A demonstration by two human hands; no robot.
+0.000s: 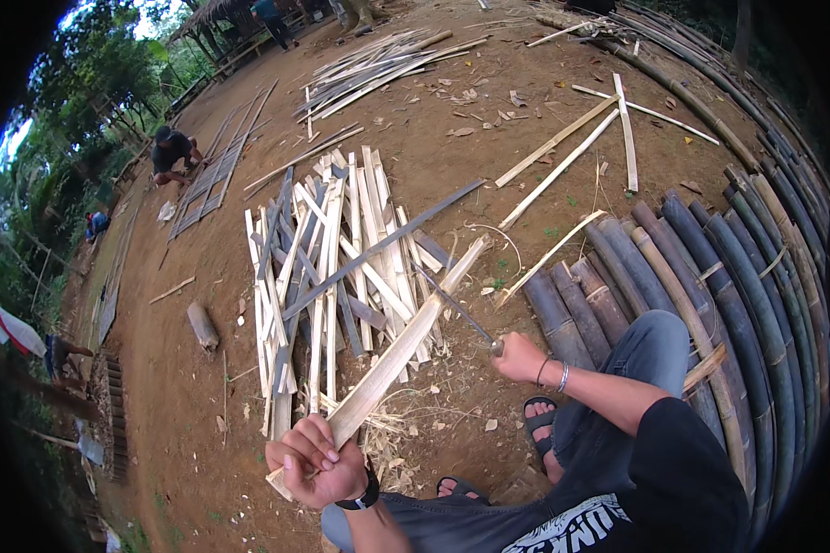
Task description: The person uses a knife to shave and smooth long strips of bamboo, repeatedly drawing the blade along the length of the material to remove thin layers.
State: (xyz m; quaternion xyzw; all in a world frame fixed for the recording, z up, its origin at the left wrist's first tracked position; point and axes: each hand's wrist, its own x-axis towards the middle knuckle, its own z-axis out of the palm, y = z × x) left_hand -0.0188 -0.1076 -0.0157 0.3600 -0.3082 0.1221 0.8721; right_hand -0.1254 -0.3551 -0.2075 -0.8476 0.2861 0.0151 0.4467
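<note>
My left hand (315, 461) is closed round the near end of a split bamboo strip (392, 364), its pale inner face turned up. The strip slants away to the upper right. My right hand (520, 357) grips the handle of a long, thin-bladed knife (458, 306). Its dark blade points up and left, across the strip's upper part; whether the edge touches the strip I cannot tell. Just beyond lies a heap of split bamboo strips (332, 267), with a long dark strip (392, 241) lying diagonally on top. Pale shavings (395, 442) litter the soil below the strip.
Dark bamboo poles (747, 267) lie stacked along my right. Loose strips (563, 143) and another strip pile (378, 69) lie farther off. A short bamboo piece (202, 327) is at left. Beyond it, a person (172, 155) crouches beside a bamboo lattice (221, 170).
</note>
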